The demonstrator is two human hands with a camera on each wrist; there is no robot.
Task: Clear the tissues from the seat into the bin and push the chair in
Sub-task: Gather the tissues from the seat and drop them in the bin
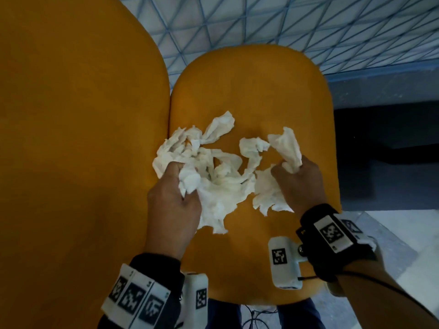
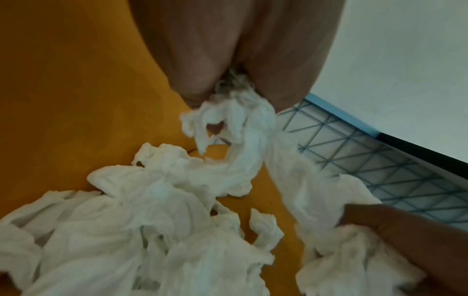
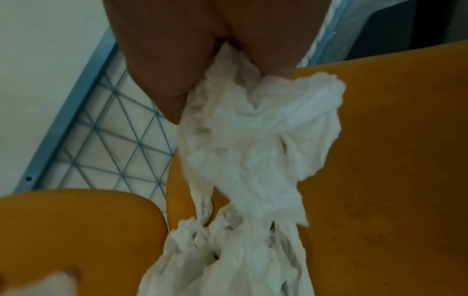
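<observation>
Fingers (image 1: pixel 177 173) of the left hand (image 1: pixel 174 205) are curled into the left part of the white tissues (image 1: pixel 221 184), and a crumpled wad is gripped between thumb and fingers. In the left wrist view the same grip is seen from below, with a twisted strand of tissue (image 2: pixel 243 128) pinched under the left hand (image 2: pixel 235 50). Fingers (image 1: pixel 288 168) of the right hand (image 1: pixel 303 184) are clenched round another wad at the right of the heap, from which a crumpled flap stands up toward the far side. In the right wrist view a long twisted length of tissue (image 3: pixel 253 150) is held under the right hand (image 3: pixel 207 44) and trails down to the rest of the heap.

The tissues are spread as torn, tangled pieces over the middle of the orange seat (image 1: pixel 251 91), between the two hands, and most of them are lying on the seat surface. Some strands run from one hand's wad to the other. To the left, just beside the seat, the orange chair back (image 1: pixel 71 138) is seen. On the far side a pale floor with a blue triangular grid (image 1: pixel 285 22) is visible, and a dark area lies to the right. Black wristbands with white marker blocks (image 1: pixel 283 264) are worn on both wrists at the near edge.
</observation>
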